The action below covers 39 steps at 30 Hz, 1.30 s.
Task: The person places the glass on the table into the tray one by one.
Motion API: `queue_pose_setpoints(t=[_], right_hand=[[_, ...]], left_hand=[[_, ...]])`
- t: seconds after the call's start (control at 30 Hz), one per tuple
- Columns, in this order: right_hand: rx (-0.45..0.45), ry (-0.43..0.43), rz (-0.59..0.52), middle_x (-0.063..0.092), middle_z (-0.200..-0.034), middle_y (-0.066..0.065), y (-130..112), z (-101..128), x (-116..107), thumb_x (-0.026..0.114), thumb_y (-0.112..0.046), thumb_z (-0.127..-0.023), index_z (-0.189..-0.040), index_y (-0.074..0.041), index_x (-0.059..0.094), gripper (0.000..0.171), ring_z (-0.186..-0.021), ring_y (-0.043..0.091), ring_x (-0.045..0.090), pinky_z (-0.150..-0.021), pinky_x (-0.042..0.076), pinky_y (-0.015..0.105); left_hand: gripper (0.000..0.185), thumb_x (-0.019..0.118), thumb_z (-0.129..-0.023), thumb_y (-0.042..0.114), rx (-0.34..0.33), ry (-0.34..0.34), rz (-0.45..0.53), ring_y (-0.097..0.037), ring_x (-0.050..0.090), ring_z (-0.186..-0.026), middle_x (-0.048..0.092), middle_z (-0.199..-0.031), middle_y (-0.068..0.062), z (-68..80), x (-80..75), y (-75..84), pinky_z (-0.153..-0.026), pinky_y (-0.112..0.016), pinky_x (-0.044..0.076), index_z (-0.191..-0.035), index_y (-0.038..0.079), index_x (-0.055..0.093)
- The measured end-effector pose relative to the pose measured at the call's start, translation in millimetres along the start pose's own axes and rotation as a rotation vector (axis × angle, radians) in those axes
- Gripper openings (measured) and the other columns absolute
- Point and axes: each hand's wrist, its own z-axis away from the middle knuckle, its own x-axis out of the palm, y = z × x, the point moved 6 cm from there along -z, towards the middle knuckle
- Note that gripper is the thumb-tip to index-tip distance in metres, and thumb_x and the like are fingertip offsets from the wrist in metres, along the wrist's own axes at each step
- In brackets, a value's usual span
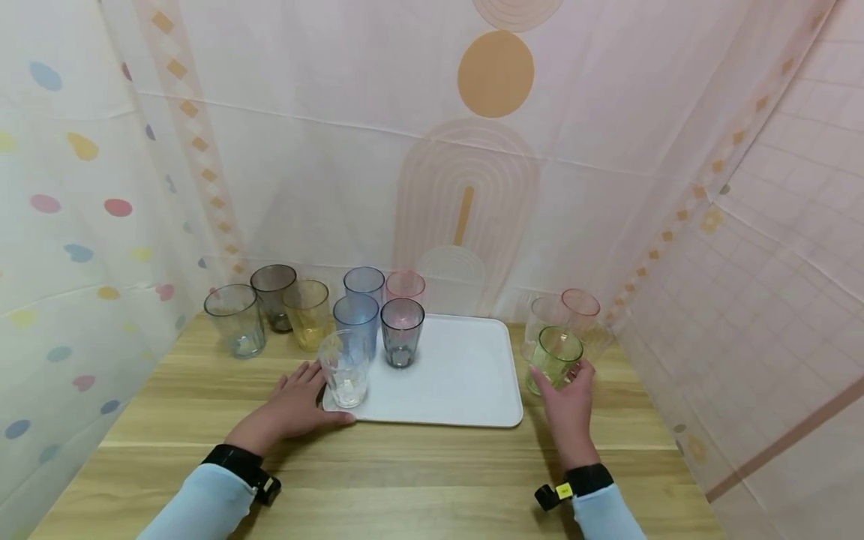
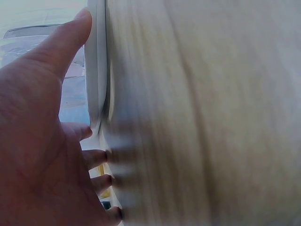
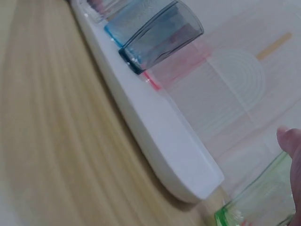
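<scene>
My left hand rests at the near left corner of a white tray. Its thumb lies along the tray's front edge, and its fingers reach down to the wood on the left side. Just beside that hand a clear glass stands on the tray, with two blue glasses, a pink glass and a grey glass behind it. Right of the tray, my right hand grips a green glass between thumb and fingers. The right wrist view shows only part of this glass.
Left of the tray stand a smoky clear glass, a dark brown glass and an amber glass. Behind the green glass are a pink-rimmed glass and clear glass. Patterned curtains border the wooden table.
</scene>
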Motion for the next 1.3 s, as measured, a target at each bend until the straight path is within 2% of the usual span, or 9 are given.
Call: queue_pose_setpoints(t=[0.27,0.5,0.7,1.03,1.3], right_hand=[[0.004,0.037,0.008,0.050,-0.158,0.028,0.9,-8.2,12.8,0.093,-0.016,-0.092,-0.156,0.003,0.037,0.087,-0.150,0.041,0.046,-0.127,0.036,0.057],[0.013,0.049,0.026,0.052,-0.157,0.028,1.0,-8.9,13.1,0.092,-0.018,-0.092,-0.154,0.003,0.039,0.084,-0.150,0.041,0.047,-0.127,0.036,0.057],[0.044,0.018,0.037,0.049,-0.161,0.028,1.2,-6.9,10.9,0.091,-0.021,-0.094,-0.157,0.000,0.037,0.086,-0.153,0.042,0.045,-0.129,0.034,0.058],[-0.017,-0.037,0.067,0.054,-0.156,0.027,-18.6,5.9,5.8,0.091,-0.020,-0.094,-0.156,-0.001,0.039,0.083,-0.149,0.041,0.048,-0.125,0.038,0.059],[-0.014,-0.139,0.075,0.053,-0.159,0.026,-34.2,21.4,22.4,0.092,-0.020,-0.093,-0.157,-0.002,0.040,0.084,-0.152,0.042,0.047,-0.126,0.038,0.061]], left_hand=[[0.136,0.076,-0.083,0.087,-0.003,0.003,-0.002,-0.061,0.015,-0.162,0.024,-0.176,-0.034,-2.1,2.9,-1.8,-0.125,-0.083,0.008,-0.171,-0.006,0.029],[0.135,0.076,-0.083,0.085,-0.008,0.001,-0.016,-0.061,0.016,-0.162,0.025,-0.176,-0.035,0.0,2.4,0.2,-0.125,-0.084,0.010,-0.170,-0.007,0.031],[0.134,0.076,-0.084,0.085,-0.002,0.005,-0.021,-0.061,0.016,-0.162,0.025,-0.176,-0.035,-0.4,2.1,0.5,-0.125,-0.084,0.010,-0.170,-0.007,0.030],[0.134,0.076,-0.084,0.085,0.001,0.006,-0.017,-0.061,0.017,-0.161,0.025,-0.176,-0.035,0.7,0.9,1.3,-0.125,-0.084,0.011,-0.170,-0.007,0.031],[0.134,0.076,-0.084,0.086,0.001,0.009,-0.015,-0.061,0.017,-0.161,0.026,-0.176,-0.034,1.2,0.3,2.9,-0.125,-0.084,0.011,-0.170,-0.007,0.031]])
